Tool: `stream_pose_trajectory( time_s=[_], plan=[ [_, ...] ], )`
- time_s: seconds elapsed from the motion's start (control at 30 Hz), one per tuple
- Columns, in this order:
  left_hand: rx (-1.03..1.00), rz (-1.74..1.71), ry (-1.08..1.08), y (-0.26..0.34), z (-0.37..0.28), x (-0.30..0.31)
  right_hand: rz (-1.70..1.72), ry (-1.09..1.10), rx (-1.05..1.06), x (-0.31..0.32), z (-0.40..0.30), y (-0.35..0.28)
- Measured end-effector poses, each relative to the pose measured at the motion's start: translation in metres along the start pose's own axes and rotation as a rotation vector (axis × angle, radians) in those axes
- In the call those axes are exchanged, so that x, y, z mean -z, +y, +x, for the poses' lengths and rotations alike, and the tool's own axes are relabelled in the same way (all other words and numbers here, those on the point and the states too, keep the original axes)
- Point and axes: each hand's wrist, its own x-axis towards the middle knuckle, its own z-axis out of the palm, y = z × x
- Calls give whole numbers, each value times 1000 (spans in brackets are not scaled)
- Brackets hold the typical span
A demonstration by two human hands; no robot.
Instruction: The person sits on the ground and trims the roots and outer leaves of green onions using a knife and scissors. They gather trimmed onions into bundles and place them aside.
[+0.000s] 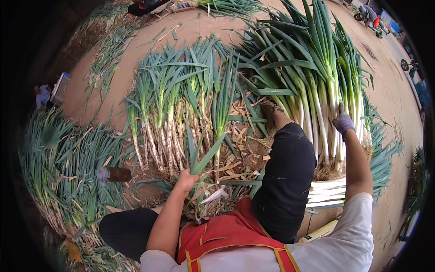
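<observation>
My bare left hand (186, 182) is closed around some torn green leek leaves (208, 158), low in front of my lap. Off to the right, my right hand (344, 123) wears a greyish-purple glove and touches the white stalks of a large upright bundle of cleaned leeks (321, 112). Whether its fingers close around a stalk is hard to see. Roots of that bundle hang at its lower end. Ahead of my left hand stand several uncleaned leeks (166, 125) with dirt and dry skins on their stalks.
Peeled leaves and dry husks (243, 139) litter the ground between the bundles. More leeks (78, 163) are piled at left, beside a reddish-brown jar (115, 174). White-stalked leeks (326, 193) lie below the right bundle. A scooter (370, 20) and a person (42, 96) are farther off.
</observation>
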Motion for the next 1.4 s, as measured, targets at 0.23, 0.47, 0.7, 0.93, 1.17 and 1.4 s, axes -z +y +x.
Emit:
stream_pose_trajectory(
  time_s=[0.23, 0.47, 0.7, 0.93, 1.17, 1.4],
  plan=[
    [-221, 1251, -690, -20, -56, -21, -98, -53, -33, -11, -15, -18],
    [202, 428, -90, -69, 41, -91, 429, 334, 568, 57, -70, -119],
    [-334, 12, 167, 36, -47, -74, 1177, -676, 775, 29, -205, -267],
    [-869, 201, 486, 40, -186, -14, 1618, -1131, 826, 23, -310, -357],
    [-624, -240, 1578, -120, -295, 194, 1639, -759, 874, 19, -256, -343],
    [664, 474, 1070, -350, -291, 228, 1525, -623, 744, 3, -264, -353]
  ],
)
